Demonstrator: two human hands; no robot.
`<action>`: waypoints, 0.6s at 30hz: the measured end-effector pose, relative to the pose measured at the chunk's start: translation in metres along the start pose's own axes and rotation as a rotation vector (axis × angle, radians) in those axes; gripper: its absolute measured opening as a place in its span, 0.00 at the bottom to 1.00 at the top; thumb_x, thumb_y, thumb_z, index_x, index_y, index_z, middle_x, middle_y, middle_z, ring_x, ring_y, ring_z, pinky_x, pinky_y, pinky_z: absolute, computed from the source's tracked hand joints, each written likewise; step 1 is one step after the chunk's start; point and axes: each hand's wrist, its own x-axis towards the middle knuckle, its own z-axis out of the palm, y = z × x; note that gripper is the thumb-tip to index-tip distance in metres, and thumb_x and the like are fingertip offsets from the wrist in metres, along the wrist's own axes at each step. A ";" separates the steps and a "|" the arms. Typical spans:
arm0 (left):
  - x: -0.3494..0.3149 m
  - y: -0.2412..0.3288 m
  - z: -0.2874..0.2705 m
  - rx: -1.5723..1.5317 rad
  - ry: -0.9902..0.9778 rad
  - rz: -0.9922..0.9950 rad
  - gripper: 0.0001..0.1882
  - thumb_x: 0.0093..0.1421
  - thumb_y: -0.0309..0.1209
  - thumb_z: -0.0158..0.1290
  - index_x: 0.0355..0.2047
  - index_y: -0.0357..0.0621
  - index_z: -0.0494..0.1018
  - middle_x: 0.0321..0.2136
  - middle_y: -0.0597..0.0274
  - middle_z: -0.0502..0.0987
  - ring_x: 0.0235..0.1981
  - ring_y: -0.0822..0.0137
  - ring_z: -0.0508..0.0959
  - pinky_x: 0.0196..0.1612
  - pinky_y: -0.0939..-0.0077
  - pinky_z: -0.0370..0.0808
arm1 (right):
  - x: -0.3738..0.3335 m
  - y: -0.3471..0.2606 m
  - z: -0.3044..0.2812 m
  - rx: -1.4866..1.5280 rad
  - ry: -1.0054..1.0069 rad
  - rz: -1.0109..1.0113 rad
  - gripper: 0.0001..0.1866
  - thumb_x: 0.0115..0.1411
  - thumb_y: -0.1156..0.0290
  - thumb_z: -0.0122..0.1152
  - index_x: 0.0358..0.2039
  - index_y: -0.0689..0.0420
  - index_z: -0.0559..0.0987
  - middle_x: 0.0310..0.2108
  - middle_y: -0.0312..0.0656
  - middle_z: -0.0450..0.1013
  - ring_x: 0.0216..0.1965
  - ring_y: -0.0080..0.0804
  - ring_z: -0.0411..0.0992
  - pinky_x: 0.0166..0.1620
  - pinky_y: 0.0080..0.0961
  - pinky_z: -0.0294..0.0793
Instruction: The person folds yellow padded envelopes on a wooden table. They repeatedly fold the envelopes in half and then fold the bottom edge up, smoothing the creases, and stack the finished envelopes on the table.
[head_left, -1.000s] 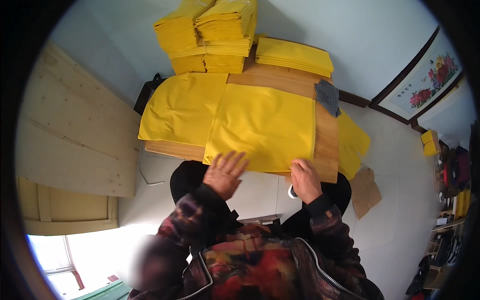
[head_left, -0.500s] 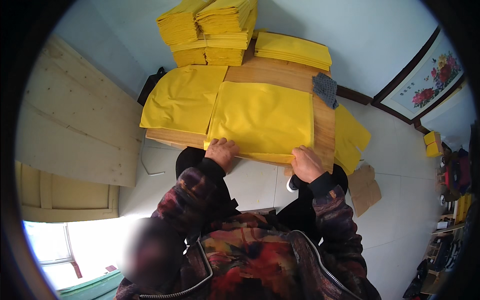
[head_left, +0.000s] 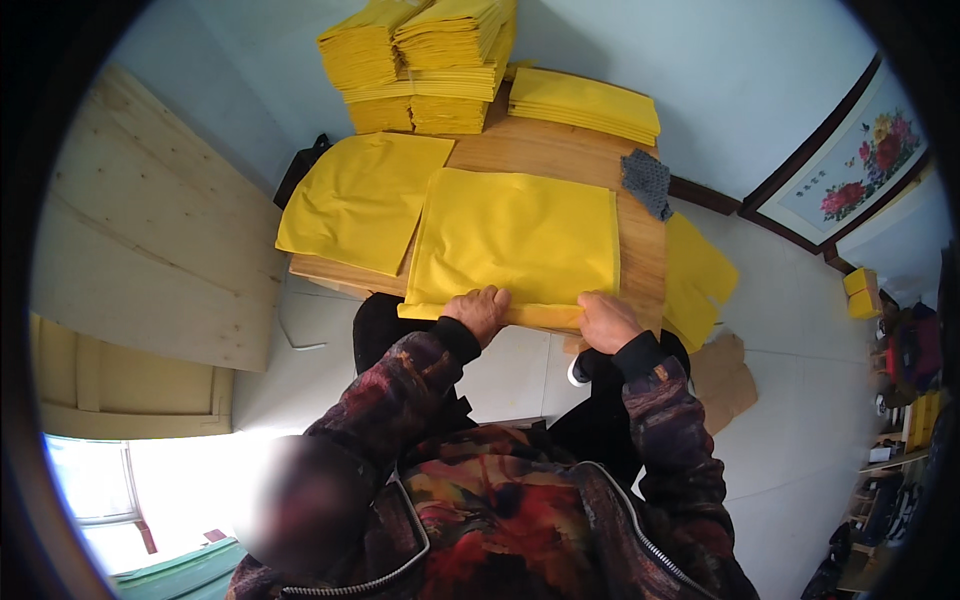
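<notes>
A yellow fabric sheet (head_left: pixel 515 235) lies flat on the wooden table, its near edge turned up in a narrow fold along the table's front. My left hand (head_left: pixel 480 312) is closed over that folded edge, a little left of its middle. At the right end of the fold, my right hand (head_left: pixel 608 322) grips the edge with thumb and fingers together. Another yellow sheet (head_left: pixel 365 200) lies at the left, close against the one I hold. My fingertips are partly hidden by the backs of my hands.
Tall stacks of folded yellow fabric (head_left: pixel 410 70) stand at the table's back left. A lower yellow stack (head_left: pixel 585 105) lies at the back right, near a grey cloth (head_left: pixel 647 183). More yellow fabric (head_left: pixel 695 280) hangs beyond the table's right side. Brown cardboard (head_left: pixel 725 383) lies on the floor.
My left hand has slid right along the near edge, away from the sheet's left corner. The folded strip now shows at that corner. My right hand stays at the right end.
</notes>
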 end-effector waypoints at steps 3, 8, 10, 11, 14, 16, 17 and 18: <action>0.009 -0.007 -0.006 -0.076 -0.051 0.059 0.20 0.50 0.42 0.59 0.36 0.47 0.65 0.28 0.55 0.75 0.32 0.50 0.77 0.33 0.56 0.72 | -0.009 -0.014 0.000 -0.134 0.148 -0.131 0.12 0.52 0.67 0.56 0.36 0.58 0.73 0.36 0.50 0.72 0.41 0.50 0.70 0.41 0.42 0.69; 0.022 -0.004 -0.027 -0.090 -0.347 0.020 0.16 0.50 0.39 0.59 0.37 0.48 0.71 0.29 0.54 0.78 0.35 0.51 0.78 0.36 0.57 0.73 | -0.016 -0.051 0.025 -0.198 0.200 -0.302 0.19 0.48 0.65 0.65 0.37 0.59 0.70 0.37 0.49 0.71 0.43 0.43 0.68 0.43 0.38 0.68; 0.023 -0.003 -0.032 -0.090 -0.381 0.028 0.16 0.50 0.39 0.59 0.37 0.48 0.72 0.29 0.54 0.79 0.35 0.51 0.78 0.36 0.58 0.74 | -0.008 -0.055 0.031 -0.210 0.181 -0.301 0.19 0.47 0.64 0.68 0.34 0.59 0.69 0.33 0.49 0.72 0.38 0.45 0.71 0.39 0.40 0.71; 0.022 -0.003 -0.033 -0.079 -0.372 0.045 0.15 0.50 0.38 0.59 0.36 0.47 0.73 0.29 0.54 0.79 0.35 0.51 0.79 0.36 0.58 0.74 | -0.004 -0.055 0.032 -0.209 0.168 -0.293 0.19 0.47 0.64 0.67 0.34 0.58 0.69 0.32 0.49 0.72 0.37 0.46 0.72 0.38 0.40 0.71; 0.011 0.002 -0.029 0.068 -0.204 0.032 0.21 0.46 0.39 0.61 0.40 0.49 0.71 0.33 0.60 0.75 0.38 0.56 0.75 0.40 0.60 0.69 | 0.008 -0.052 0.026 -0.176 0.032 -0.256 0.17 0.48 0.62 0.67 0.30 0.59 0.72 0.27 0.51 0.74 0.33 0.47 0.74 0.35 0.43 0.72; -0.001 0.007 -0.022 0.172 0.133 0.117 0.24 0.44 0.40 0.62 0.41 0.49 0.70 0.35 0.63 0.72 0.40 0.60 0.73 0.43 0.63 0.66 | 0.015 -0.048 0.016 -0.100 -0.114 -0.188 0.16 0.48 0.61 0.67 0.28 0.60 0.73 0.27 0.52 0.74 0.33 0.47 0.74 0.36 0.41 0.72; -0.006 0.009 -0.018 0.228 0.182 0.126 0.26 0.42 0.40 0.64 0.42 0.49 0.68 0.37 0.66 0.69 0.42 0.64 0.69 0.46 0.65 0.61 | 0.018 -0.046 0.009 0.015 -0.161 -0.193 0.17 0.48 0.60 0.67 0.27 0.61 0.74 0.26 0.52 0.74 0.32 0.50 0.73 0.36 0.41 0.72; -0.008 0.009 -0.014 0.183 0.180 0.137 0.21 0.46 0.39 0.60 0.39 0.48 0.68 0.34 0.64 0.71 0.39 0.62 0.71 0.42 0.66 0.64 | 0.022 -0.044 0.004 0.078 -0.251 -0.188 0.18 0.47 0.60 0.67 0.27 0.61 0.74 0.26 0.52 0.73 0.32 0.50 0.73 0.36 0.41 0.72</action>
